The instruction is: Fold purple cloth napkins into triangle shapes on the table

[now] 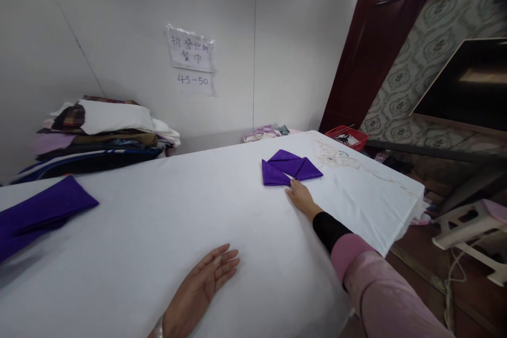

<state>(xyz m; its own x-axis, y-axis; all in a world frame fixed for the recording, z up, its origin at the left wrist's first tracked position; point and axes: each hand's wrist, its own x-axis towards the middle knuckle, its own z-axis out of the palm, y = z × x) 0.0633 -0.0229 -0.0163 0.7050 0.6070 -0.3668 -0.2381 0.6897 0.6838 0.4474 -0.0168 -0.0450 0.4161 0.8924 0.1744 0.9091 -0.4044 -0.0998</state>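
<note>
Touching napkin (292,160) at near edge with right hand (302,198); cannot tell if pinching. Holding left hand (202,286), loosely spread, over cloth (170,216).

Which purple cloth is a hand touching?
The right purple cloth: the right hand touches its near edge. The left purple cloth, at the picture's edge, has no visible hand on it.

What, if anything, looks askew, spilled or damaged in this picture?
Nothing looks spilled or plainly damaged. The untidiest spot is the uneven stack of multicoloured fabrics beyond the white cloth-covered table, at left: its layers jut out raggedly. The angular folded purple cloth at the right hand shows nothing odd.
</note>
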